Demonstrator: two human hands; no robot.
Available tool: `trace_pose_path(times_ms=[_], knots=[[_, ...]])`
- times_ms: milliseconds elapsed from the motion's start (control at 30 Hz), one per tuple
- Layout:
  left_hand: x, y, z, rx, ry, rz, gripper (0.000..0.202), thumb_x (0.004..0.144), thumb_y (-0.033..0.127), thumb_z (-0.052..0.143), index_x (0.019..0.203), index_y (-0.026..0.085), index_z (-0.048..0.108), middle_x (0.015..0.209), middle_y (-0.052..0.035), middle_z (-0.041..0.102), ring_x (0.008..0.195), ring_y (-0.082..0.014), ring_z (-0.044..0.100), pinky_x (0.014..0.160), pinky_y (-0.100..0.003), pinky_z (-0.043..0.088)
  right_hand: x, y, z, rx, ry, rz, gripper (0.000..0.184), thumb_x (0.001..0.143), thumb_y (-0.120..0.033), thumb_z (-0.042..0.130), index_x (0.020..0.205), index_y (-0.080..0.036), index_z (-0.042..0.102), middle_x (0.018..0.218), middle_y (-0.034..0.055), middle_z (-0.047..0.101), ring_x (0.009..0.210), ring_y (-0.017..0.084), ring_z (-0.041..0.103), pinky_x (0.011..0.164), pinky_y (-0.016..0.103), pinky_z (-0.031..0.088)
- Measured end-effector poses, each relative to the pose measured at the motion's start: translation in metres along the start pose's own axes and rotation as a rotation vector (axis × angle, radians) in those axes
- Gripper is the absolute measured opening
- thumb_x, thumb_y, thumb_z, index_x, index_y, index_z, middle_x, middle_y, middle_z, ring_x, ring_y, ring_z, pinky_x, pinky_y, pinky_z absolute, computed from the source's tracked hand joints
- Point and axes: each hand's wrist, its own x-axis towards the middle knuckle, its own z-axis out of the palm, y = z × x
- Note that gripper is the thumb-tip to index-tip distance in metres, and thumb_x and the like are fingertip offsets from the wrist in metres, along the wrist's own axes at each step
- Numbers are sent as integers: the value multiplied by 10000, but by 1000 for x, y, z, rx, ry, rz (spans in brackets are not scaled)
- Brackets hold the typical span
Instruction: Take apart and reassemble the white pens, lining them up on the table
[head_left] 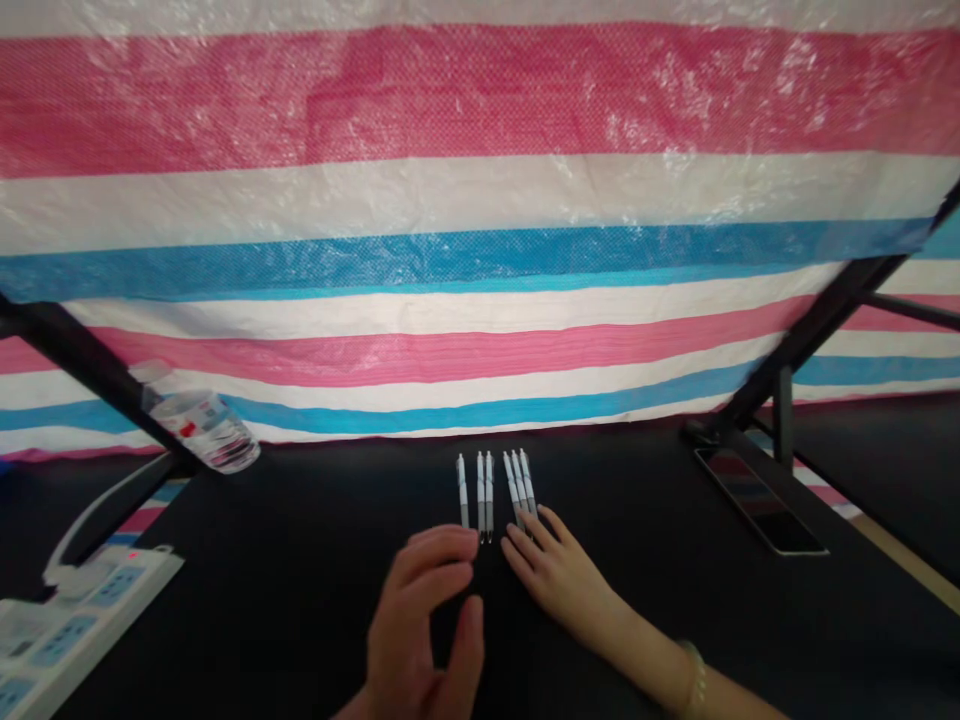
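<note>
White pens with grey lower ends lie in groups on the black table (315, 590). On the left is a single pen (462, 490); beside it lies a pair of pens (486, 490), and to the right a group of three pens (519, 478). My left hand (424, 610) is raised just in front of the single pen, fingers bent and thumb apart, with nothing seen in it. My right hand (559, 575), a pale beaded bracelet at its wrist, rests with spread fingers over the lower ends of the three pens, hiding their tips.
A phone (761, 500) lies at the right, near a black frame leg (780, 380). At the left are a white power strip (97, 610) with a cable and a clear plastic cup (214, 430). A striped sheet (450, 340) hangs behind.
</note>
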Motion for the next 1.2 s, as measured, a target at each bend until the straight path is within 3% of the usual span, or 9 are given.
trace_pose_path(times_ms=[200, 333, 500, 633, 767, 867, 1000, 1100, 1200], knots=[[-23, -39, 32, -138, -294, 78, 416, 818, -27, 511, 1159, 190, 607, 946, -116, 707, 868, -226, 696, 749, -339, 617, -4, -4, 15, 38, -10, -38, 150, 959, -155, 567, 1047, -114, 681, 996, 117, 722, 995, 296, 640, 942, 483, 494], [-39, -50, 31, -187, -290, 49, 392, 839, -25, 502, 1153, 187, 603, 899, -114, 699, 793, -212, 692, 687, -309, 606, 2, 7, -3, 134, 103, -166, 204, 999, -124, 486, 980, -124, 689, 957, 108, 724, 976, 257, 642, 989, 484, 472], [-41, -63, 22, -166, -287, -165, 357, 861, -1, 510, 1120, 224, 607, 873, -52, 699, 757, -173, 689, 691, -258, 581, -1, 19, -42, 186, 300, -136, 294, 1031, -93, 415, 1184, -93, 666, 1026, 99, 746, 953, 201, 659, 972, 387, 516], [-41, -66, 19, -190, -250, -435, 317, 908, 91, 522, 1173, 247, 598, 900, -37, 683, 759, -163, 675, 660, -233, 560, -13, 20, -58, 276, 452, 75, 266, 1006, -93, 497, 1204, -148, 665, 1010, 78, 731, 999, 213, 673, 949, 360, 542], [-43, -65, 18, -169, -191, -646, 459, 867, 187, 624, 1308, 288, 548, 1156, -92, 610, 876, -191, 640, 607, -231, 555, -18, 8, -61, 581, 639, 411, 98, 938, -159, 657, 1025, -205, 669, 880, 46, 686, 832, 202, 675, 797, 326, 567], [-46, -67, 14, -217, -291, -790, 593, 806, 252, 730, 1359, 306, 522, 1236, -114, 578, 912, -214, 625, 568, -233, 544, -14, -6, -57, 877, 727, 692, 76, 978, -258, 610, 910, -223, 611, 755, 12, 627, 703, 165, 627, 627, 258, 522], [-50, -70, 12, -470, -431, -1061, 388, 889, 450, 662, 1195, 225, 582, 779, -15, 624, 579, -129, 570, 479, -219, 481, -10, -22, -41, 1205, 556, 1006, 299, 995, -399, 570, 763, -220, 512, 640, -21, 566, 565, 123, 545, 558, 226, 449], [-49, -72, 13, -493, -339, -1091, 379, 877, 549, 652, 907, 176, 591, 661, 10, 578, 545, -113, 541, 479, -209, 453, -10, -26, -30, 1414, 359, 1034, 348, 960, -507, 594, 791, -215, 510, 610, -29, 558, 540, 117, 526, 551, 225, 424], [-49, -76, 13, -474, -258, -1082, 416, 842, 574, 686, 850, 175, 569, 642, 18, 566, 539, -110, 525, 470, -204, 433, -12, -26, -26, 1576, 105, 992, 447, 951, -623, 528, 872, -185, 571, 604, -9, 585, 508, 113, 526, 511, 218, 400]])
